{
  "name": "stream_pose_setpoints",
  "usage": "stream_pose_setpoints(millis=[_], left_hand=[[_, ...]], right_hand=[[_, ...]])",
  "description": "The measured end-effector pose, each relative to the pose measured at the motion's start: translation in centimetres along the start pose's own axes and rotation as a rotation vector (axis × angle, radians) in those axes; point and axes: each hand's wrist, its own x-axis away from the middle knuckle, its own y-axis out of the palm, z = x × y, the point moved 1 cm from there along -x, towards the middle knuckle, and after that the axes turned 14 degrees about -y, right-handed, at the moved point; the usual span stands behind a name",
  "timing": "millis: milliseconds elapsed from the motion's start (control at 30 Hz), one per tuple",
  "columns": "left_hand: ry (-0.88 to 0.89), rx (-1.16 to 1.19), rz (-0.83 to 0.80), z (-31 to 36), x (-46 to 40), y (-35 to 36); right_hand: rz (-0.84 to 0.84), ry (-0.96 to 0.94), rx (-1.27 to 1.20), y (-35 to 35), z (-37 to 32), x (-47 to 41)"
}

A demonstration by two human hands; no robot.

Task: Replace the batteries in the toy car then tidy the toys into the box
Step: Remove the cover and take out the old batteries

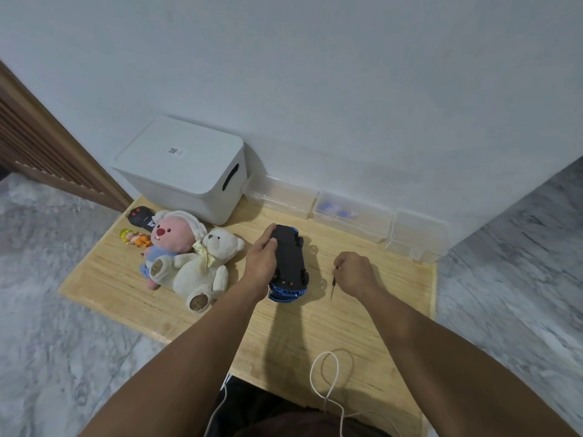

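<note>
Our left hand (262, 257) grips the upturned car (288, 263) mid-worktop (120, 279); our right hand (355, 272) pinches a screwdriver (332, 283) beside it. The box (179, 168) stands against the wall (315, 74).

Under my left hand (261, 259) matt black plastic of the toy car (288, 263) underside, its blue shell glossy, pale wood-grain mat (126, 279), fuzzy cream plush bear (206, 263), smooth matt white plastic box (179, 165), clear plastic bins (350, 216)
</note>
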Motion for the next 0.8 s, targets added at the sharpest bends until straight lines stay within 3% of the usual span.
stream_pose_setpoints(millis=[133, 267, 467, 800], left_hand=[[-0.019, -0.030, -0.024, 0.4, 0.2, 0.3], [-0.021, -0.048, -0.040, 0.6, 0.3, 0.9], [0.043, -0.107, -0.057, 1.1, 0.9, 1.6], [0.116, -0.140, -0.101, 1.8, 0.9, 1.6]], right_hand=[[0.095, -0.052, -0.078, -1.0, -1.1, -0.3], [0.236, -0.241, -0.242, -2.5, -4.4, -0.4], [0.077, -0.426, -0.162, -2.9, -7.1, -0.3], [0.054, -0.423, -0.133, -3.4, -7.1, -0.3]])
